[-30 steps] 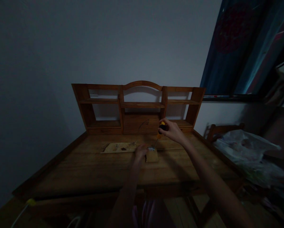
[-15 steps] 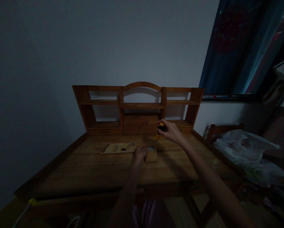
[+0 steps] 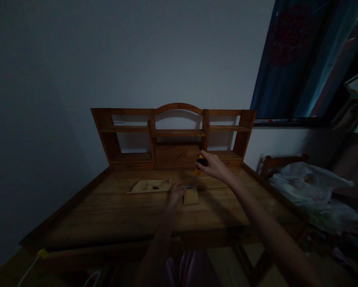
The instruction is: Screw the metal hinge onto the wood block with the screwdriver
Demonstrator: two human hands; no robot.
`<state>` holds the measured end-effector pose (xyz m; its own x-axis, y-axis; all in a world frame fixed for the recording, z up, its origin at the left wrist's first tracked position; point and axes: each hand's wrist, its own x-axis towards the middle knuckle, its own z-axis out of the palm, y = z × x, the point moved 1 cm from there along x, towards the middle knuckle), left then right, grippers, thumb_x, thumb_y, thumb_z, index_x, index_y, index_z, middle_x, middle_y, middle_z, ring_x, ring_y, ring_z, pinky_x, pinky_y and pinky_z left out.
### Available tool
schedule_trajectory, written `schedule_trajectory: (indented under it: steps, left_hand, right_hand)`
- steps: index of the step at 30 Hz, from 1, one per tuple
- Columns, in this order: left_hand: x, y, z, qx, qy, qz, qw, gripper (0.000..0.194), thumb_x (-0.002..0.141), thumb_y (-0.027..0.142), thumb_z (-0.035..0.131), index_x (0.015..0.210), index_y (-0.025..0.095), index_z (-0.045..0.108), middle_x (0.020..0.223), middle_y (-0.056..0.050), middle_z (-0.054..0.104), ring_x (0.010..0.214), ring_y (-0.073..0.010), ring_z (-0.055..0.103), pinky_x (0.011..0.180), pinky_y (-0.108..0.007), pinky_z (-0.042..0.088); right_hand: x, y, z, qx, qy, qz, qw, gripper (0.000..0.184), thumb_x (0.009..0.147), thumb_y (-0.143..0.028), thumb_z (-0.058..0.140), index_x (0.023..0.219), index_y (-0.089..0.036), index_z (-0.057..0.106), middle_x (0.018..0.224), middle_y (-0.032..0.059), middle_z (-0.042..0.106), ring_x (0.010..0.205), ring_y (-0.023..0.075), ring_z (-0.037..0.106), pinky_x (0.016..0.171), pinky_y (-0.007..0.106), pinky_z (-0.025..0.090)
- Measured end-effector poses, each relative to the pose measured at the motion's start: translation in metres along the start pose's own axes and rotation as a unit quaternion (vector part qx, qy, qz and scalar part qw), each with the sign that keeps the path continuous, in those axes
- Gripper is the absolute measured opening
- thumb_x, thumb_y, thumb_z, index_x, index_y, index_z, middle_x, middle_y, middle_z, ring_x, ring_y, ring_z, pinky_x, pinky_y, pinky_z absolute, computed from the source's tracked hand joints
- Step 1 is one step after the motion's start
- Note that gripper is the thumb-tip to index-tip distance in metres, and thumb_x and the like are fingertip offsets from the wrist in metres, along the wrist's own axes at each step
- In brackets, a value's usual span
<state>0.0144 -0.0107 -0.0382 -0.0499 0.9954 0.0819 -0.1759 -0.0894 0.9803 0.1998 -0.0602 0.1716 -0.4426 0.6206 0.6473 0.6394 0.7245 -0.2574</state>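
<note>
Right hand: my right hand (image 3: 212, 165) pinches the black-and-yellow handle of the screwdriver (image 3: 198, 172), fingers closed round it.
Left hand: my left hand (image 3: 176, 193) is at the left edge of the block, fingers partly bent; can't tell if they pinch it or just press on it.
Screwdriver: tilted, handle up in my right hand, shaft running down and slightly left to the metal piece; can't tell if the tip is seated in anything.
Metal piece: small shiny metal piece (image 3: 189, 187) at the far edge of the block, beside my left fingertips.
Block: small light-brown block (image 3: 191, 197), on the desk (image 3: 122, 213) in front of me.
Pale strip: pale strip (image 3: 150, 186) lying flat on the desk, left of my left hand; dark marks on it, print or stains, can't tell.
Shelf unit: wooden shelf unit (image 3: 179, 133) at the back of the desk, curved line on its middle panel.
Writing: red round decoration (image 3: 291, 36) on the dark blue curtain (image 3: 262, 79), upper right; too dark to read.
Right side: plastic bag (image 3: 310, 179) near a wooden chair back (image 3: 267, 165).
Lower left: yellow item (image 3: 42, 253) with white cord (image 3: 29, 268).
</note>
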Motion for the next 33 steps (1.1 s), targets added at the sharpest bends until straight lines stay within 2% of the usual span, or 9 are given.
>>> schedule_trajectory:
  steps: [4, 8, 14, 20, 26, 31, 33]
  left_hand:
    - [0.007, -0.004, -0.002, -0.013, 0.013, -0.018, 1.0, 0.046, 0.054, 0.017, 0.072, 0.097, 0.015, 0.057, 0.059, 0.002, 0.058, 0.053, -0.0129, 0.053, 0.056, -0.025, 0.042]
    - [0.011, -0.007, -0.002, -0.015, 0.021, -0.018, 1.0, 0.046, 0.049, 0.019, 0.074, 0.092, 0.016, 0.058, 0.058, 0.004, 0.056, 0.052, -0.0116, 0.052, 0.055, -0.024, 0.041]
    - [0.006, -0.008, -0.007, -0.025, -0.002, -0.009, 1.0, 0.051, 0.05, 0.021, 0.077, 0.098, 0.016, 0.063, 0.063, 0.001, 0.062, 0.058, -0.0131, 0.056, 0.06, -0.025, 0.044]
    - [0.005, -0.004, -0.01, -0.022, -0.026, -0.017, 0.999, 0.052, 0.047, 0.022, 0.082, 0.096, 0.013, 0.068, 0.067, -0.003, 0.066, 0.063, -0.0173, 0.061, 0.065, -0.029, 0.046]
    - [0.005, -0.003, -0.01, -0.036, -0.031, -0.01, 0.999, 0.049, 0.047, 0.023, 0.085, 0.093, 0.013, 0.07, 0.078, -0.009, 0.071, 0.073, -0.0206, 0.065, 0.071, -0.031, 0.049]
    - [0.002, -0.009, -0.01, -0.047, -0.019, -0.011, 0.999, 0.053, 0.049, 0.026, 0.084, 0.098, 0.013, 0.069, 0.077, -0.008, 0.071, 0.071, -0.0194, 0.065, 0.068, -0.03, 0.05]
    - [0.001, -0.01, -0.009, -0.052, -0.018, -0.01, 0.998, 0.054, 0.05, 0.027, 0.083, 0.1, 0.012, 0.068, 0.076, -0.008, 0.07, 0.069, -0.0187, 0.064, 0.068, -0.029, 0.049]
  right_hand:
    - [0.001, -0.001, 0.003, -0.014, -0.01, -0.009, 1.0, 0.029, 0.086, -0.028, 0.055, 0.113, -0.02, 0.053, 0.097, 0.0059, 0.065, 0.083, 0.0183, 0.06, 0.075, 0.028, 0.041]
    - [0.0, -0.004, 0.003, -0.024, -0.026, -0.011, 0.999, 0.031, 0.087, -0.028, 0.054, 0.116, -0.02, 0.051, 0.102, 0.0075, 0.065, 0.091, 0.0201, 0.061, 0.081, 0.03, 0.042]
    - [-0.008, -0.012, 0.001, -0.042, -0.026, -0.023, 0.999, 0.027, 0.091, -0.03, 0.052, 0.116, -0.021, 0.049, 0.106, 0.0084, 0.063, 0.095, 0.0208, 0.061, 0.082, 0.03, 0.044]
    - [-0.009, -0.017, 0.005, -0.14, -0.027, 0.002, 0.99, 0.028, 0.095, -0.043, 0.045, 0.108, -0.02, 0.052, 0.095, 0.0092, 0.061, 0.082, 0.021, 0.06, 0.073, 0.031, 0.044]
    - [0.001, -0.016, 0.009, -0.088, -0.054, -0.031, 0.994, 0.033, 0.085, -0.023, 0.054, 0.116, -0.021, 0.047, 0.108, 0.0088, 0.06, 0.095, 0.0211, 0.059, 0.082, 0.031, 0.044]
    - [0.006, -0.018, 0.016, -0.133, -0.051, -0.017, 0.99, 0.034, 0.092, -0.036, 0.049, 0.121, -0.018, 0.047, 0.104, 0.0129, 0.064, 0.095, 0.0252, 0.062, 0.079, 0.034, 0.045]
    - [0.008, -0.019, 0.017, -0.143, -0.053, -0.016, 0.988, 0.039, 0.091, -0.035, 0.05, 0.125, -0.018, 0.045, 0.108, 0.014, 0.063, 0.097, 0.0262, 0.062, 0.081, 0.035, 0.045]
